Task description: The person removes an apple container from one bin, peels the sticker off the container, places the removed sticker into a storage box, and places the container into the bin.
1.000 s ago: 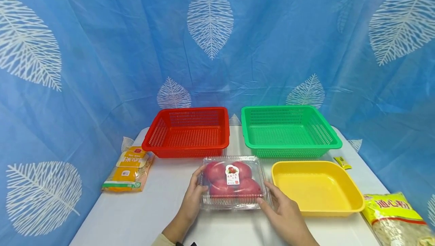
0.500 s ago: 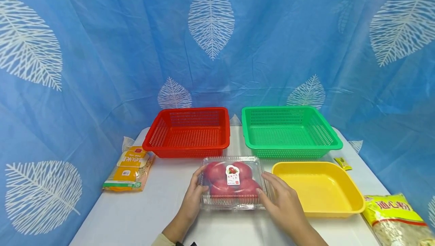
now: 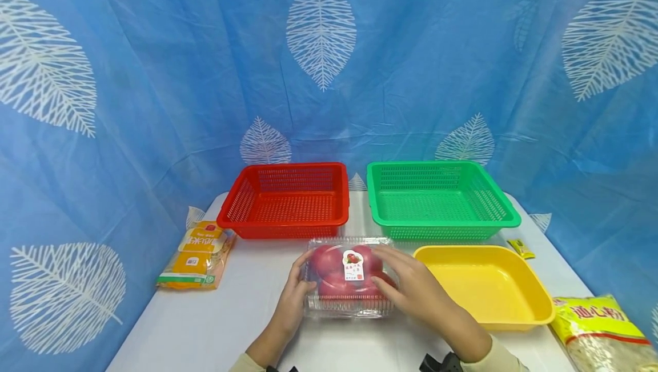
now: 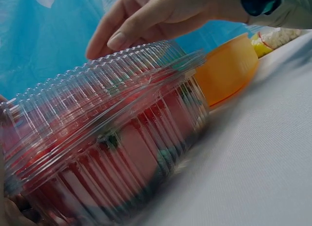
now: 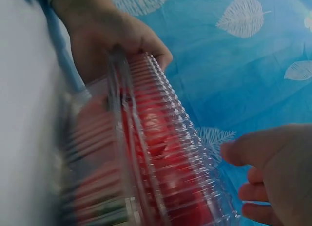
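A clear plastic box of tomatoes (image 3: 349,305) sits on the white table at the front, with a white label (image 3: 353,266) on its lid. My left hand (image 3: 290,303) grips the box's left side, thumb near the front corner; in the right wrist view that hand (image 5: 114,38) wraps the box's end. Over the lid's right part reaches my right hand (image 3: 416,289), fingers extended and relaxed. The left wrist view shows the right hand (image 4: 161,16) just above the ribbed lid edge, and green bits show among the red fruit inside.
Behind the box stand a red basket (image 3: 288,232) and a green basket (image 3: 442,229). To the right are a yellow tray (image 3: 483,286), a small yellow packet (image 3: 521,248) and a yellow bag of macaroni (image 3: 598,326). An orange-and-clear bag (image 3: 197,255) lies at the left.
My right hand has let go of the box's right side and moved up and left over the lid. The left hand and the box have stayed in place.
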`<action>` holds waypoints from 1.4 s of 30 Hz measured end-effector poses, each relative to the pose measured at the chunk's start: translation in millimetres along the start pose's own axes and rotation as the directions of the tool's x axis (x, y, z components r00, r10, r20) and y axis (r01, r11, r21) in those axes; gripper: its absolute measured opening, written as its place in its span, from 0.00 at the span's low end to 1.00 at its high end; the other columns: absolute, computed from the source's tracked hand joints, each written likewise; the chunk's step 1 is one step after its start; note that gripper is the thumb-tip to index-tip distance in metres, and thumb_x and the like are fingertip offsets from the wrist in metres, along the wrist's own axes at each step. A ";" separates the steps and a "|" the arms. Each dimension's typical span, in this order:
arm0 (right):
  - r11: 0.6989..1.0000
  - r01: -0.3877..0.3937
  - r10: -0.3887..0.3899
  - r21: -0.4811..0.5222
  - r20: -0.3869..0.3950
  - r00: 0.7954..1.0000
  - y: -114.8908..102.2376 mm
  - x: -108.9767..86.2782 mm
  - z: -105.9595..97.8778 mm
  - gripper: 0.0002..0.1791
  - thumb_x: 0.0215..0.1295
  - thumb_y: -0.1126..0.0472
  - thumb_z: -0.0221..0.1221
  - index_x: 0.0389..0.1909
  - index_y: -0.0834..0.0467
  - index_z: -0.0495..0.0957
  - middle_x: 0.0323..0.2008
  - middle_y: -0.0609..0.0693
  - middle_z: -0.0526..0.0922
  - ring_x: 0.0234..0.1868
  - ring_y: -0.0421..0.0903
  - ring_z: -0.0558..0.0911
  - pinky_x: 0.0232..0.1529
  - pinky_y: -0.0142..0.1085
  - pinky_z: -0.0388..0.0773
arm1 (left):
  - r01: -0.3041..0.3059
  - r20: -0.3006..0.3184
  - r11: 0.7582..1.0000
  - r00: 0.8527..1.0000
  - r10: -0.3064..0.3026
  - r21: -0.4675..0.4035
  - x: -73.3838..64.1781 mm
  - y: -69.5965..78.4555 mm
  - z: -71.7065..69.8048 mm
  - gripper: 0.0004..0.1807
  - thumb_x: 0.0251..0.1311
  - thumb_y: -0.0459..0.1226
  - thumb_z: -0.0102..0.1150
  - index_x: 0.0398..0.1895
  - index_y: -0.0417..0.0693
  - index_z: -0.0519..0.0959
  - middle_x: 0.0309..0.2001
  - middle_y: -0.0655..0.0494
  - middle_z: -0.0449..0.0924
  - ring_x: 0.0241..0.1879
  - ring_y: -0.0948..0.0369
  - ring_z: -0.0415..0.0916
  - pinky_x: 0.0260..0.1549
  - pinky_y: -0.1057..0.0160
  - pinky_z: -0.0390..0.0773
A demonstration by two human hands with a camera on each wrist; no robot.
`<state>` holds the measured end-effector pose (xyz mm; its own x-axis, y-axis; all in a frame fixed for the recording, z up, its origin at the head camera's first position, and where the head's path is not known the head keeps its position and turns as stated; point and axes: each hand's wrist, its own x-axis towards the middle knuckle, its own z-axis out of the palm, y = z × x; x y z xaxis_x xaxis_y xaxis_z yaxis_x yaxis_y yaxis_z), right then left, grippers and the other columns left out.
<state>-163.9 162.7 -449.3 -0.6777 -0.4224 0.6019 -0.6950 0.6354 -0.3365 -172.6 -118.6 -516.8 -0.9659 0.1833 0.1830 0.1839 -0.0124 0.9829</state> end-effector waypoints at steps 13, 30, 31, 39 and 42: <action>0.994 0.084 -0.097 0.069 0.220 0.971 4.3 25.4 8.4 0.29 0.65 0.58 0.73 0.65 0.63 0.80 0.62 0.55 0.83 0.64 0.55 0.80 0.62 0.54 0.77 | -0.024 0.022 1.000 0.999 0.025 -0.013 -1.4 -4.0 -1.8 0.37 0.67 0.28 0.42 0.81 0.45 0.57 0.83 0.38 0.40 0.81 0.39 0.27 0.71 0.29 0.29; 0.996 0.041 -0.063 0.079 0.302 0.951 10.1 38.5 12.4 0.27 0.67 0.55 0.73 0.64 0.61 0.82 0.61 0.53 0.84 0.67 0.57 0.77 0.65 0.54 0.73 | -0.029 0.029 0.999 0.999 0.030 -0.017 1.2 -1.2 -0.3 0.37 0.67 0.28 0.41 0.82 0.45 0.56 0.83 0.37 0.37 0.81 0.39 0.25 0.70 0.28 0.27; 0.996 0.038 -0.061 0.081 0.307 0.950 10.2 39.0 13.1 0.27 0.67 0.54 0.73 0.64 0.61 0.82 0.61 0.52 0.84 0.67 0.57 0.77 0.65 0.54 0.73 | -0.031 0.030 0.999 0.999 0.032 -0.016 1.0 -1.5 -0.3 0.37 0.67 0.28 0.41 0.82 0.45 0.56 0.83 0.37 0.37 0.81 0.39 0.25 0.70 0.28 0.27; 0.995 0.056 -0.078 0.080 0.315 0.946 11.5 41.0 17.8 0.26 0.68 0.55 0.72 0.62 0.61 0.82 0.59 0.51 0.85 0.66 0.56 0.78 0.66 0.53 0.73 | -0.027 0.036 0.999 0.999 0.028 -0.029 0.2 -2.6 -1.3 0.38 0.66 0.27 0.41 0.82 0.46 0.56 0.84 0.38 0.37 0.81 0.39 0.26 0.70 0.28 0.28; 0.995 0.071 -0.091 0.075 0.311 0.946 11.9 41.7 19.4 0.25 0.67 0.55 0.72 0.61 0.61 0.83 0.59 0.53 0.85 0.66 0.57 0.79 0.66 0.53 0.72 | -0.020 0.032 0.999 0.999 0.021 -0.034 0.4 -2.4 -1.5 0.38 0.66 0.28 0.41 0.82 0.47 0.56 0.84 0.39 0.37 0.81 0.40 0.27 0.71 0.29 0.29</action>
<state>-205.1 140.1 -442.3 -0.6526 -0.6583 0.3752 -0.7574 0.5535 -0.3464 -173.7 -119.9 -519.1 -0.9555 0.2143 0.2028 0.1968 -0.0495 0.9792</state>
